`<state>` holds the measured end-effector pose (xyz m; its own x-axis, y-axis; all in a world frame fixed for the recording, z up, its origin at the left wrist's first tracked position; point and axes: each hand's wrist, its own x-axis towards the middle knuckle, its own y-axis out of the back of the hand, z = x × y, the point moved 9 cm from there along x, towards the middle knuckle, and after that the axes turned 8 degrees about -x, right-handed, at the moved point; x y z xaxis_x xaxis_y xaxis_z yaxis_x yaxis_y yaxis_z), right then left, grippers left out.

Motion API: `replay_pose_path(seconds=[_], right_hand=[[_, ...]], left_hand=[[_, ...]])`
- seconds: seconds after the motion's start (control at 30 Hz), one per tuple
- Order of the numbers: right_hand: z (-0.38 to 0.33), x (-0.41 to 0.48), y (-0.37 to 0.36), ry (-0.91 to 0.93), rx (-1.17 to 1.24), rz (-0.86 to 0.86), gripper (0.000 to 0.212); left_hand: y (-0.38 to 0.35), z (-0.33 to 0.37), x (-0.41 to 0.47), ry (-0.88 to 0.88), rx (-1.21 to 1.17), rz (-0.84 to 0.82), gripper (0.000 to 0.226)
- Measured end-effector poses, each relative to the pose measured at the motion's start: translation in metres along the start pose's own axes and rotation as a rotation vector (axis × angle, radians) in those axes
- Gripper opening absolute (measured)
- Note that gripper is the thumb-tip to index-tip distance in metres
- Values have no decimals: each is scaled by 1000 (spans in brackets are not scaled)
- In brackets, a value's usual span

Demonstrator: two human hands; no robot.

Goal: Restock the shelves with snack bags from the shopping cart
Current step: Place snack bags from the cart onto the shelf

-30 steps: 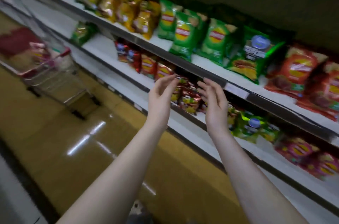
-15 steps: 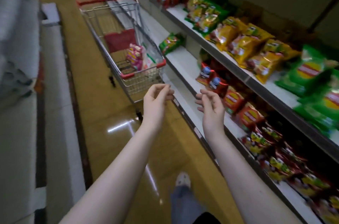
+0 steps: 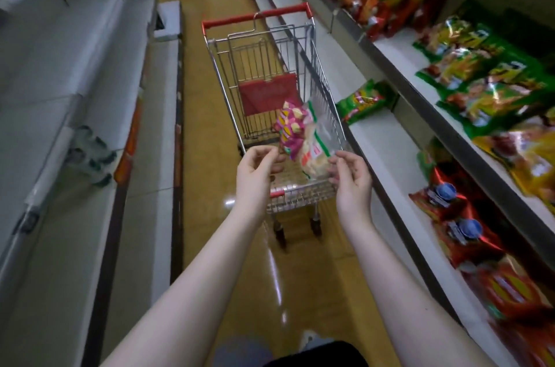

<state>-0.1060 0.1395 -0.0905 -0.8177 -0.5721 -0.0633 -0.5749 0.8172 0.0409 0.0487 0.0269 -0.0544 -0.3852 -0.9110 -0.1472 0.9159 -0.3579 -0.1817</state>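
— Aisle floor, shelves on the right. Where are the bags?
— Pink bag and clear bag lean in the cart, near right corner.
— Handling?
— Likely light, puffy and slippery, with brittle contents. Take each by the top seam, gently.
— Hands?
— Left hand and right hand are apart and empty, fingers loosely curled, over the near rim.

Both forearms bare to the frame edge. Left hand and right hand bare. Black garment at bottom edge; grey-blue trouser leg; pale shoe.
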Motion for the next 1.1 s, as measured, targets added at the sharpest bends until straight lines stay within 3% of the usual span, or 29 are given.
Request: replay_pose_path(seconds=[0.27,0.53,0.67,1.1], right_hand=[[34,144,-79,-53,-88,66,12],[84,256,-154,-244,-111,215,11],[131,296,-175,-374,-151,273,8],[328,362,-195,-576,-189,410,22]], left_hand=[[-12,-15,188,51,-2,-88,7],[-25,-42,380,159,111,-245,4],[-35,-73,454,200,222,-281,13],[-74,-297,621,358,685,-398,56]])
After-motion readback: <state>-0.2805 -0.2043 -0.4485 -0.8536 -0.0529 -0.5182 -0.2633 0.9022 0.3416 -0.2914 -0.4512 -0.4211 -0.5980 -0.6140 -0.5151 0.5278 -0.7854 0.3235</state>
